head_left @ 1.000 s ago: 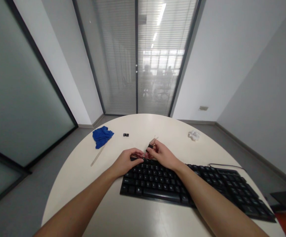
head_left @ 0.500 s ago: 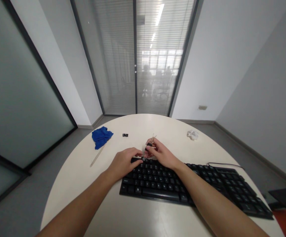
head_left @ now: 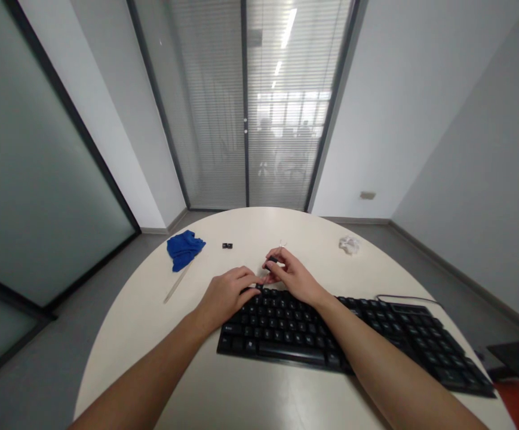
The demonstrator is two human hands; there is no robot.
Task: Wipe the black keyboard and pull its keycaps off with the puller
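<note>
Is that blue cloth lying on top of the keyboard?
No, the blue cloth lies on the table, apart from the keyboard and to its left.

left fingers (head_left: 251,292) on keyboard (head_left: 291,351) | right fingers (head_left: 278,272) hold black piece (head_left: 272,260)

The keyboard (head_left: 281,322) is black, the cloth (head_left: 184,249) blue.

The white table (head_left: 259,226) has a black keyboard (head_left: 286,323), a blue cloth (head_left: 184,249), a thin stick (head_left: 177,285), little black bits (head_left: 229,245) and a crumpled white lump (head_left: 349,245) on it.
</note>
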